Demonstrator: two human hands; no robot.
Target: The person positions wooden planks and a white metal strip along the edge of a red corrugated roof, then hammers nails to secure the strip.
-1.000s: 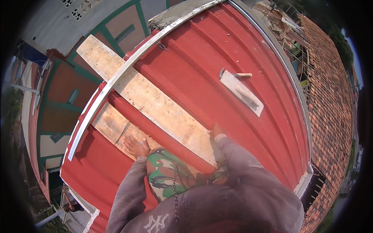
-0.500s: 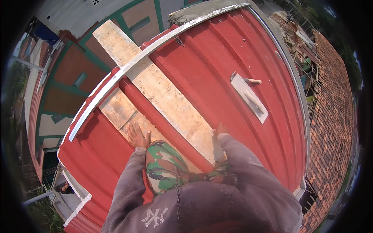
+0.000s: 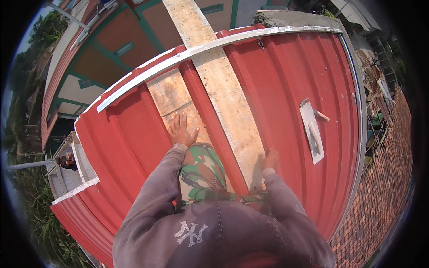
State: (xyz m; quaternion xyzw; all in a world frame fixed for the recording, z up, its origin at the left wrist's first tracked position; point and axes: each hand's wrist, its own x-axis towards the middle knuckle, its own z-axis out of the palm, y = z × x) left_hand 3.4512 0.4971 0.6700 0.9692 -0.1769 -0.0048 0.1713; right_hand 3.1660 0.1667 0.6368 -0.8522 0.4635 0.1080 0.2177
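Note:
My left hand (image 3: 181,131) lies with spread fingers on the shorter, worn wooden board (image 3: 167,91), just beyond my camouflage-clad knee. A long pale plank (image 3: 225,102) crosses the red ribbed metal roof (image 3: 125,152) and sticks out past a white edge strip (image 3: 246,36). Beside this plank's right edge is my right hand (image 3: 270,160), blurred, so I cannot make out what its fingers hold, if anything. Further right rests a flat steel trowel (image 3: 309,120) with a pale handle, and a claw hammer (image 3: 322,115) lies partly behind it.
Grey concrete (image 3: 292,20) borders the far edge, near a small dark tool (image 3: 260,43). Tiled roofing (image 3: 377,187) and debris lie beyond the right edge. At the left, a person (image 3: 67,161) is on a lower ledge beside a pipe (image 3: 31,164). Green-framed walls rise beyond.
The view has swung round, so the roof and planks appear more upright and further right. My left hand still lies on the shorter board; my right hand remains by the long plank, now more blurred.

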